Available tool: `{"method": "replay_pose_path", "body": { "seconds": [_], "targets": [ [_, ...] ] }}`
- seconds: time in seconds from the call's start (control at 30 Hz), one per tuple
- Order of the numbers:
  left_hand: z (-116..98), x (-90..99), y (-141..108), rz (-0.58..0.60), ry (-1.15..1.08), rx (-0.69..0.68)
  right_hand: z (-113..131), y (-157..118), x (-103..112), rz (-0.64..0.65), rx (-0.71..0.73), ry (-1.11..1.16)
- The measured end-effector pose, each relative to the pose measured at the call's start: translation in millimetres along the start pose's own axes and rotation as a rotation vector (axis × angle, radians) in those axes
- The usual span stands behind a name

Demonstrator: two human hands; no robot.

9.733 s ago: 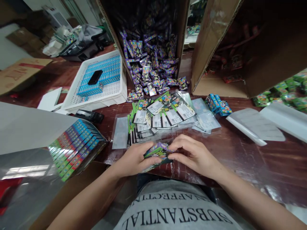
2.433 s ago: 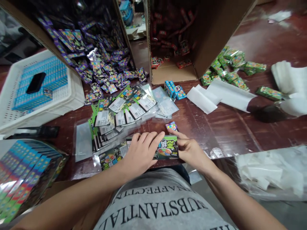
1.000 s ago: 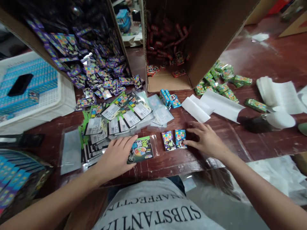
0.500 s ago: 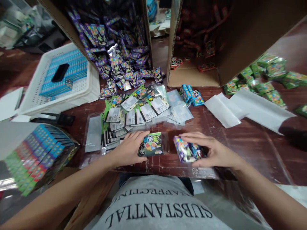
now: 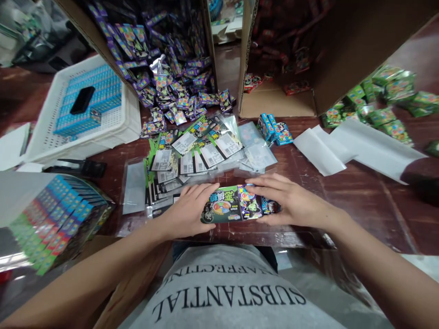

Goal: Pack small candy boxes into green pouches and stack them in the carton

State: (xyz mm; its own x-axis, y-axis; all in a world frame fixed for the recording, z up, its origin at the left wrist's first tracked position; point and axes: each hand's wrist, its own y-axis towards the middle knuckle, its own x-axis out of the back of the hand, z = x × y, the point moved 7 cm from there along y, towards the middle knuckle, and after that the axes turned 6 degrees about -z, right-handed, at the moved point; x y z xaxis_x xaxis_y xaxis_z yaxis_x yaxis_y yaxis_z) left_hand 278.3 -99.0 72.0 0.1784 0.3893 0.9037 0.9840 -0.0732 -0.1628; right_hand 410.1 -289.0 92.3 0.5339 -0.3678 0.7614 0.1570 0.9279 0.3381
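My left hand (image 5: pixel 190 210) is closed on a black-and-green printed card (image 5: pixel 222 209) with a round colourful picture, held low over the table's near edge. From the other side, my right hand (image 5: pixel 291 201) grips small candy packets: a purple one (image 5: pixel 249 203) in front and a darker, blue-edged one (image 5: pixel 270 205) partly under the fingers. The purple packet's left side meets the card's right end. Whether it sits inside a clear sleeve there, I cannot tell. Just beyond my left hand lies a spread pile of similar cards (image 5: pixel 187 162) with white barcode labels and clear plastic.
A tipped carton (image 5: pixel 216 59) spills purple packets (image 5: pixel 178 103); another carton (image 5: pixel 277 104) holds red ones. Blue boxes (image 5: pixel 270 128), white paper (image 5: pixel 318 151) and green packets (image 5: pixel 384 114) lie behind. At left are a white basket (image 5: pixel 130 123), phone (image 5: pixel 82 100) and stacked multicoloured packs (image 5: pixel 58 219).
My right hand has moved left with the packets, closing the gap to the card. The purple packet now faces up against the card's end. My left hand has barely moved.
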Motion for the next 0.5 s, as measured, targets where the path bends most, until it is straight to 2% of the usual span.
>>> {"method": "replay_pose_path", "body": {
  "seconds": [0.07, 0.13, 0.23, 0.37, 0.5],
  "targets": [
    [2, 2.6, 0, -0.033, 0.025, 0.018, 1, 0, 9, -0.061, -0.013, -0.048],
    [3, 5.5, -1, -0.061, 0.042, 0.044, 2, 0, 19, -0.192, -0.061, -0.161],
    [1, 7.9, -2, -0.093, 0.031, 0.051, 11, -2, 19, -0.338, -0.122, -0.339],
    [3, 10.5, -3, -0.145, 0.049, 0.075, 25, -8, -2, -0.267, -0.126, -0.36],
    [7, 14.1, -3, -0.13, 0.073, 0.058, 30, -16, -11, -0.106, -0.114, -0.198]
  ]
}}
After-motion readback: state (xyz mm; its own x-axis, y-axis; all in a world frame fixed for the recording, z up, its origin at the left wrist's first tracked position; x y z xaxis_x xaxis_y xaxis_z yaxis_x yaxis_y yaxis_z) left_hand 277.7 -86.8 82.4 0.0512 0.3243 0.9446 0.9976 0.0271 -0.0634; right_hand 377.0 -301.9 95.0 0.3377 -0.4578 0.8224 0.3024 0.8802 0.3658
